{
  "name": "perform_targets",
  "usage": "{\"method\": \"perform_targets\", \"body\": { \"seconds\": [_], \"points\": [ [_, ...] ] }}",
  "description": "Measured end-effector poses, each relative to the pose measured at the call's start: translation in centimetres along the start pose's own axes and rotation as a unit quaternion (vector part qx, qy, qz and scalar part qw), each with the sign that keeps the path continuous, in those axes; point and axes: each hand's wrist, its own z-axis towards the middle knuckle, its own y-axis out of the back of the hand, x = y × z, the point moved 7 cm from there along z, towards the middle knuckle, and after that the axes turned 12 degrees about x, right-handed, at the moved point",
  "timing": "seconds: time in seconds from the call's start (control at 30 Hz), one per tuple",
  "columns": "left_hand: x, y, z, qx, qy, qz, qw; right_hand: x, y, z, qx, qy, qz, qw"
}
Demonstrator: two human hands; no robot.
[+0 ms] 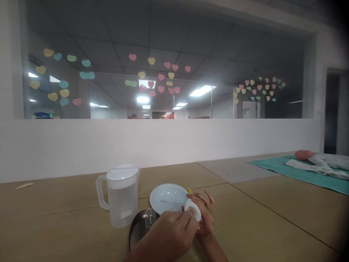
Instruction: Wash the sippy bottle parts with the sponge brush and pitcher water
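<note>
My left hand [174, 231] reaches in from the bottom middle with its fingers closed at a white round piece [193, 210], its fingertips against the centre. Behind that piece, my right hand [205, 215] curls round it, some fingers raised. The piece's kind is hard to tell, as both hands cover much of it. A small yellow tip [189, 190] sticks out above my right hand. Just past the hands stands a white bowl [158, 194], with a thin dark line across its inside. A metal tray [133, 233] lies left of my left hand, with a clear plastic piece [150, 217] at it.
A lidded clear pitcher [122, 203] stands left of the tray. On the far right, a teal cloth [268, 165] bears a patterned white cloth [331, 162] and a rounded pinkish thing [304, 155]. A flat tan piece [24, 186] lies far left. A white wall [163, 142] borders the table.
</note>
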Motion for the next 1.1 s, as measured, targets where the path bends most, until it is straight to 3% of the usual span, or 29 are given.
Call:
{"method": "perform_targets", "body": {
  "seconds": [0.2, 0.33, 0.4, 0.53, 0.63, 0.8, 0.87, 0.93, 1.0, 1.1],
  "points": [
    [0.0, 0.3, -0.2, -0.031, 0.002, -0.037, 0.999, -0.2, 0.0, -0.2, -0.003, 0.020, -0.007, 1.000],
    [1.8, -1.6, -0.5, 0.031, 0.039, -0.122, 0.991, 0.0, -0.5, 0.0, 0.012, 0.006, -0.021, 1.000],
    [3.7, -2.7, -0.8, 0.077, 0.085, -0.219, 0.969, -0.3, -0.9, 0.1, 0.029, -0.035, -0.035, 0.998],
    [7.6, -4.6, -2.1, 0.136, 0.236, -0.352, 0.895, -1.7, -1.7, -0.1, 0.063, -0.166, -0.016, 0.984],
    [8.8, -6.1, -3.1, 0.197, 0.284, -0.356, 0.869, -2.6, -2.4, -0.6, 0.085, -0.245, 0.047, 0.965],
    [8.7, -9.4, -5.1, 0.331, 0.294, -0.293, 0.847, -4.0, -3.4, -1.6, 0.119, -0.347, 0.110, 0.924],
    [8.5, -10.1, -5.8, 0.370, 0.293, -0.264, 0.841, -3.8, -4.0, -1.5, 0.161, -0.329, 0.117, 0.923],
    [8.0, -10.5, -6.2, 0.411, 0.281, -0.258, 0.828, -2.9, -4.9, -1.2, 0.232, -0.259, 0.100, 0.932],
    [7.1, -10.9, -6.6, 0.455, 0.261, -0.279, 0.804, -1.6, -5.7, -1.2, 0.302, -0.186, 0.074, 0.932],
    [6.1, -11.6, -6.8, 0.493, 0.255, -0.313, 0.771, -0.6, -6.3, -1.4, 0.347, -0.140, 0.046, 0.926]
  ]
}}
